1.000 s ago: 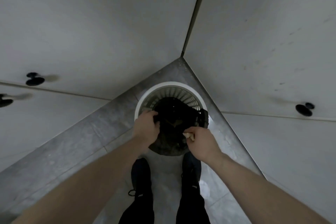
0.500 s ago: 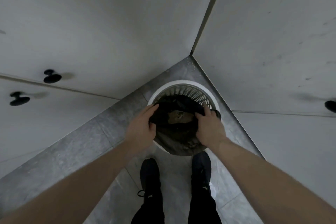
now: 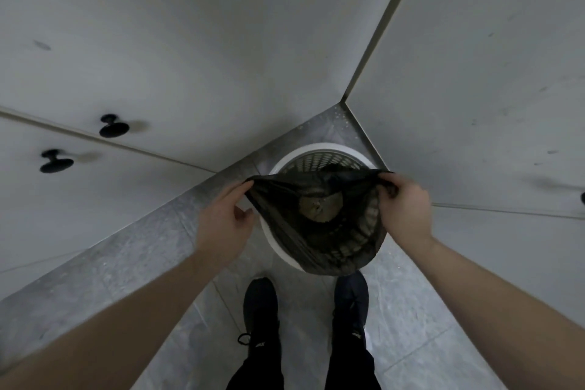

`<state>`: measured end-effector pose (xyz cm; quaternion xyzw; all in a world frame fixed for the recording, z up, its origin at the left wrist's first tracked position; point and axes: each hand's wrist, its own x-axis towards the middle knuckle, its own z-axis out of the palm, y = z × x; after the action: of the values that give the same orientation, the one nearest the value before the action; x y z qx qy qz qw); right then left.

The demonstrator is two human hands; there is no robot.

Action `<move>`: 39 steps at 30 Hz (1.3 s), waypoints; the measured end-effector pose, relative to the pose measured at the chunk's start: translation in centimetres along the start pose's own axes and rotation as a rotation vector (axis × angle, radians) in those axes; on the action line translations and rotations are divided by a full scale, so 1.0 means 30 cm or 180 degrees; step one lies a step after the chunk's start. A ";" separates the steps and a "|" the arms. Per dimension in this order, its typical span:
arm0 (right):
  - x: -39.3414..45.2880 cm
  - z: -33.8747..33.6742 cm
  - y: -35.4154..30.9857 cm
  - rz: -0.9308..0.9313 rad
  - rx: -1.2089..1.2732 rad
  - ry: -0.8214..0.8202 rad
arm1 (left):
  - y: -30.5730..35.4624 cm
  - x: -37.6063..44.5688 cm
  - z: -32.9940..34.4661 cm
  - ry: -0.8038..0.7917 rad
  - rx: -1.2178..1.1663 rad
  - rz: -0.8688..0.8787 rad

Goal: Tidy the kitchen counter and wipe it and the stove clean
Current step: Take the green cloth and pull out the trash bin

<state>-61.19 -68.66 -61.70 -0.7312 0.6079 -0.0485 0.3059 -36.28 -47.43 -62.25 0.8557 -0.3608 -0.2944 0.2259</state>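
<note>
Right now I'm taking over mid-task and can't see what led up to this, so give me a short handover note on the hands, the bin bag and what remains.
Left hand: pinches the left edge of the black bin bag.
Right hand: grips the bag's right edge.
The bag is stretched open between them over the white perforated bin, which stands in the floor corner between the cabinets; brownish waste lies inside.
Done: bag edges in hand.
Left: whether it gets tied, lifted out or refitted isn't shown. Counter and stove are out of view.

Head camera looks steeply down, close above a floor corner [image 3: 335, 123].
</note>
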 end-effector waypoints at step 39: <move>0.155 0.104 -0.083 -0.0284 -0.0638 -0.1700 | -0.129 -0.030 0.042 0.0634 -0.0926 -0.1455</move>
<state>-56.48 -71.53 -64.35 -0.7707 0.4748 0.1927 0.3789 -35.75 -44.52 -65.18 0.8981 -0.0886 -0.3008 0.3084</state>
